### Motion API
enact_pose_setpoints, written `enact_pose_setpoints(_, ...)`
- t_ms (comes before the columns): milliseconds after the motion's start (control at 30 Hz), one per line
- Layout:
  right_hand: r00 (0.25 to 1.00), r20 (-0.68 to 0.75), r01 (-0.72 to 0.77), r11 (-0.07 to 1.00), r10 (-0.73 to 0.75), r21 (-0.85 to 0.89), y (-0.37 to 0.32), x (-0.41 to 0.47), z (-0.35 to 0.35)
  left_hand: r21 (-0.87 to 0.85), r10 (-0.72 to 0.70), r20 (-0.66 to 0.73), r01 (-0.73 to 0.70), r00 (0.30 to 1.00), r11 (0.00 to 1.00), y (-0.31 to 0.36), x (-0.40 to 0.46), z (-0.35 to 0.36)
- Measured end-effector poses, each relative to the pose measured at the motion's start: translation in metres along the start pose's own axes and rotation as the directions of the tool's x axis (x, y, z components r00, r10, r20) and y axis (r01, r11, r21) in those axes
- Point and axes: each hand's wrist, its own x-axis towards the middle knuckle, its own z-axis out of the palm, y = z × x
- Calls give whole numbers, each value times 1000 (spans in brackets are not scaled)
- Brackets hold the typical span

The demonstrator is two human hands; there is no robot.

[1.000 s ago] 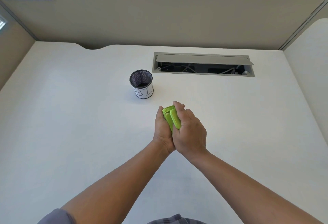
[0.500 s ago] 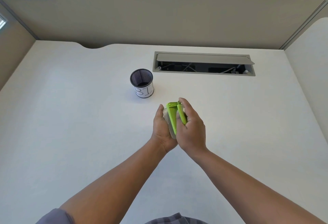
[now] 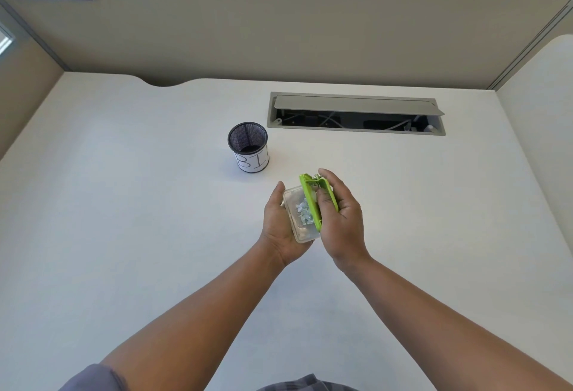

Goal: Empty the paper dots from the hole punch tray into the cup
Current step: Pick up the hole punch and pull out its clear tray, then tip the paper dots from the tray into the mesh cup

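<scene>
Between my two hands, above the middle of the worktop [image 3: 124, 204], sits the clear tray [image 3: 299, 217] of the hole punch, with a small heap of pale paper dots [image 3: 304, 212] lying in it. My left hand [image 3: 280, 223] cups the tray from below and from its left side, fingers curled under it. My right hand [image 3: 339, 220] is closed around the green hole punch [image 3: 313, 201], thumb pressed on its near face, and the punch stands on edge, tilted up off the tray so that the tray's open top shows. The punch's lower edge touches the tray's right rim; whether the two are fully parted I cannot tell.

Farther from me and to the left stands the cup [image 3: 249, 147], a dark mesh pot with a white label wrapped round its lower half. It is upright, apart from my hands, and its inside looks dark; I cannot make out anything in it. Bare white worktop lies between the tray and the cup, and wide open surface spreads to the left, to the right and towards me.

Beyond the cup to the right, a grey cable hatch [image 3: 356, 113] is set into the worktop, its flap raised, with cables showing in the slot. Beige partition walls [image 3: 279, 28] close off the far edge and both sides.
</scene>
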Motion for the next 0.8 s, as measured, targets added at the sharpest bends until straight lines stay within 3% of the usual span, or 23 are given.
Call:
enact_pose_setpoints(133, 994, 3, -109, 977, 110, 182, 0, 6, -3, 8, 9, 22, -10, 1000, 1000, 2, 0, 1)
enact_pose_setpoints(400, 971, 76, -237, 929, 225, 284, 3, 12, -6, 55, 24, 20, -25, 1000, 998, 4, 2, -1)
enact_pose_setpoints(700, 895, 282, -444, 763, 346, 470, 13, 20, -17, 45, 41, 23, -42, 999, 998, 6, 4, -8)
enact_pose_setpoints(767, 906, 256, -421, 783, 337, 459, 13, 22, -20, 43, 47, 24, -48, 999, 998, 8, 6, -11)
enact_pose_setpoints(800, 927, 185, -375, 841, 327, 391, 15, 23, -21, 43, 53, 25, -54, 998, 998, 10, 6, -13)
